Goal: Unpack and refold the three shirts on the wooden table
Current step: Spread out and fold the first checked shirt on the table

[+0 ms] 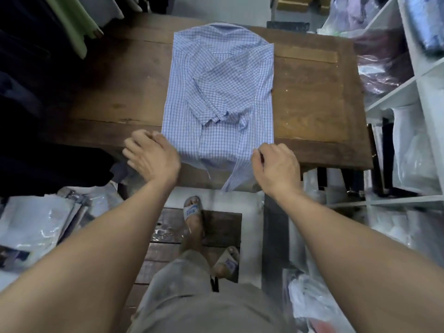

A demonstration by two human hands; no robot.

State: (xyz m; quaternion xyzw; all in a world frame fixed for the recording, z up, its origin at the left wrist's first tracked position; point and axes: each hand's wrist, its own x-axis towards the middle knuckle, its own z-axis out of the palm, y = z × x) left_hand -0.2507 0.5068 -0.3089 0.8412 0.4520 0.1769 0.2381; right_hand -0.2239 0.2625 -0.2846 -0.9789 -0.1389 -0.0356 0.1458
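Note:
A blue-and-white checked shirt [216,75] lies back up on the wooden table [310,102], collar at the far end, both sides and sleeves folded inward. Its hem hangs over the table's near edge. My left hand [152,155] grips the shirt's near left corner with curled fingers. My right hand [276,164] pinches the near right corner, where a flap of fabric dangles below the edge. Only this one shirt is on the table.
White shelves [408,92] with bagged garments stand to the right. Dark clothes [28,68] hang at the left. Plastic-wrapped packages [40,224] lie on the floor at the lower left and lower right. My sandalled feet [192,212] stand on a dark mat below the table.

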